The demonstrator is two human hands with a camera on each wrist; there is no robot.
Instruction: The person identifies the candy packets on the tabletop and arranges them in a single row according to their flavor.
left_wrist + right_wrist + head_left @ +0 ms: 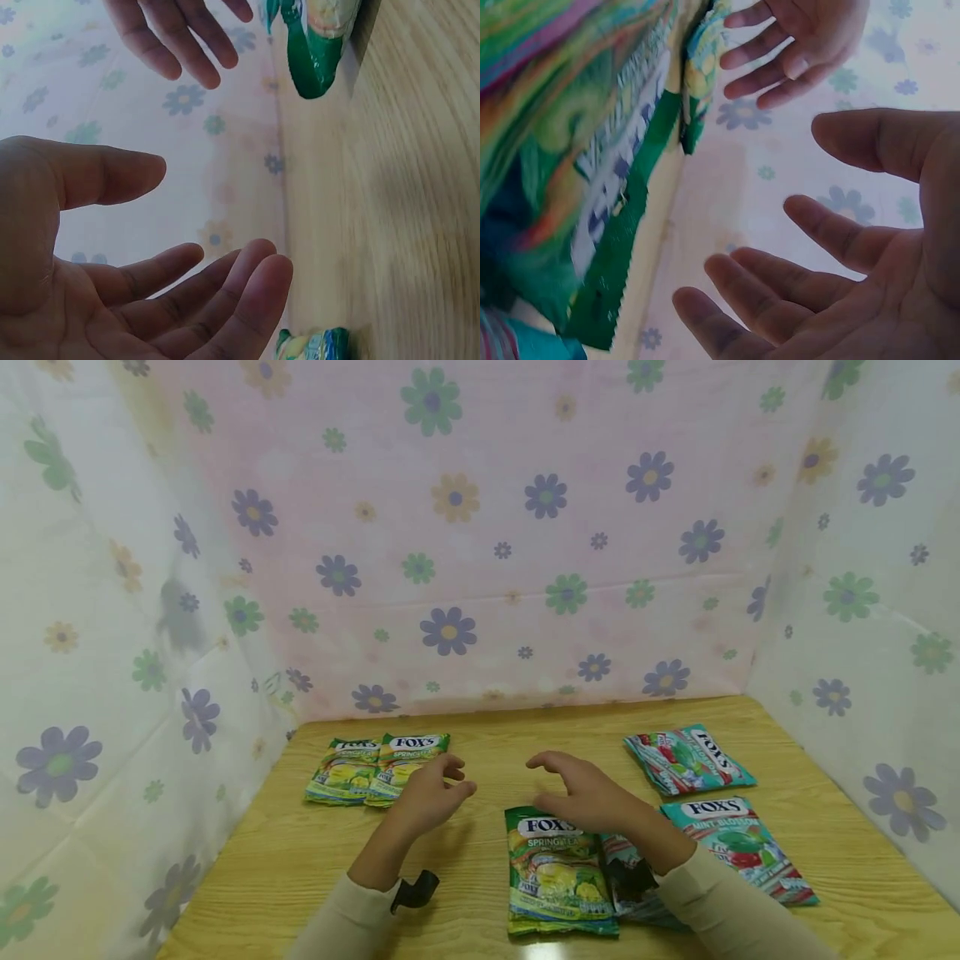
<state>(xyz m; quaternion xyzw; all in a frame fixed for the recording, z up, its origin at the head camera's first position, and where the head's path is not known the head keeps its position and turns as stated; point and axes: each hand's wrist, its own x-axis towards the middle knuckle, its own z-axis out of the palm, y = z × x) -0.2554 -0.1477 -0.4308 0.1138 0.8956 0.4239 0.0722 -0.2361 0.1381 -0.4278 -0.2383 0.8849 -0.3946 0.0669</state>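
My left hand (pixel 429 793) hovers over the table with fingers spread and slightly bent, holding nothing. It is nearest to two green Fox's Spring Tea candy bags, a nearer one (pixel 393 768) and a farther-left one (pixel 341 774), lying side by side. Facing it across a gap, my right hand (pixel 581 789) is also raised, fingers loosely bent, with nothing in its grasp. Just below that hand lies another Spring Tea bag (pixel 558 881), which also looms large in the right wrist view. Beside it, a darker candy bag (pixel 637 893) is partly hidden by my right forearm.
Two teal Fox's bags lie at the right: a Mint Blossom bag (pixel 742 847) partly behind my sleeve, and another teal bag (pixel 688 760) farther back, turned sideways. The wooden table (pixel 480 835) is enclosed by flower-printed cloth (pixel 495 635) at the back and both sides.
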